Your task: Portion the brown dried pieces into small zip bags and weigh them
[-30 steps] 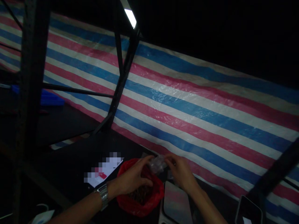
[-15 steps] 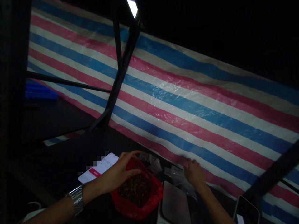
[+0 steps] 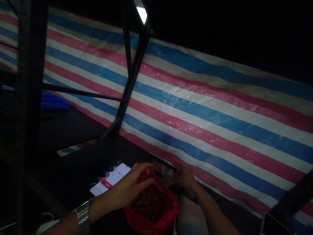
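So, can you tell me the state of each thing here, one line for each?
Red bag: open, with dark brown pieces inside.
Left hand: resting on the red bag's rim.
Right hand: fingers closed on a clear bag.
Clear bag: crumpled, held beside the red bag.
Phone: screen lit, lying flat.
Lamp: switched on.
Watch: worn on the left wrist.

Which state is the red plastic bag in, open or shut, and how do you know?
Open. The red plastic bag gapes at the top, showing dark brown contents inside; the left hand rests at its rim.
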`<state>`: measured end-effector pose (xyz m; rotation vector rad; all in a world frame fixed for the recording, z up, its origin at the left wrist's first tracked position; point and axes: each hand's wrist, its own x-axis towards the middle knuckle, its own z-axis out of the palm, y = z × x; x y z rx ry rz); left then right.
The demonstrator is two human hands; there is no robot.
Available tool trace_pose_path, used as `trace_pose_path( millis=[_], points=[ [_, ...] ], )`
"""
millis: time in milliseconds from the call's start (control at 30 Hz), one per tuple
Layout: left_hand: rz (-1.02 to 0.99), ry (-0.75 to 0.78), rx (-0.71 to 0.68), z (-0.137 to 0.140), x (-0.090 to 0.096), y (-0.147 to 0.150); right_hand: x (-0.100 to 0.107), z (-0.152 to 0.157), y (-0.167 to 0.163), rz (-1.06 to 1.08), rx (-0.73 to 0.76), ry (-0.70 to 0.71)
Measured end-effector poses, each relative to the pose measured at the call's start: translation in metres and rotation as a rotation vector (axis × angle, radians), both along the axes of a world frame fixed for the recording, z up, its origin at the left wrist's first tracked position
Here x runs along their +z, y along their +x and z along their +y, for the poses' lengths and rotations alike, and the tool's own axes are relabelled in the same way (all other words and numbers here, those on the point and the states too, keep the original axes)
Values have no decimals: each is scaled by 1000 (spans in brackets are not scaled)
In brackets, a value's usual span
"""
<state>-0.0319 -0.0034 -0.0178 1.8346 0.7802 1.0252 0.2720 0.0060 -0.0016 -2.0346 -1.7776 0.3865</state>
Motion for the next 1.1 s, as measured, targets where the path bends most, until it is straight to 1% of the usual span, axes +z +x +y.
trace_pose_path(
  millis=[67,133,200,267,367,467,600,733,833,967,1033,1100],
  points=[
    [-24,-38,-42,0,3,7,15,-8,0,90,19,-98],
    [-56,-71,-85,1,7,21,32,-19,-5,155,33,-144],
    [-87,-96,-112,2,11,39,48,-33,-16,229,51,-125],
    [-112,-121,-128,2,15,56,60,-46,-32,302,71,-75],
    [-135,-134,-154,-2,21,74,68,-62,-56,396,96,-18],
    [-128,-105,-169,-7,26,79,68,-74,-69,472,95,1],
    [-71,-16,-152,-9,24,74,64,-86,-75,583,61,8],
    [40,71,-85,-10,24,67,55,-90,-86,660,3,34],
    [127,103,-15,-12,30,60,45,-85,-97,653,-42,108],
    [187,65,49,-13,37,52,40,-75,-104,559,-75,296],
    [173,-1,61,-13,36,47,40,-72,-105,497,-60,383],
    [120,-109,55,-13,34,42,41,-71,-106,439,-25,442]
  ],
)
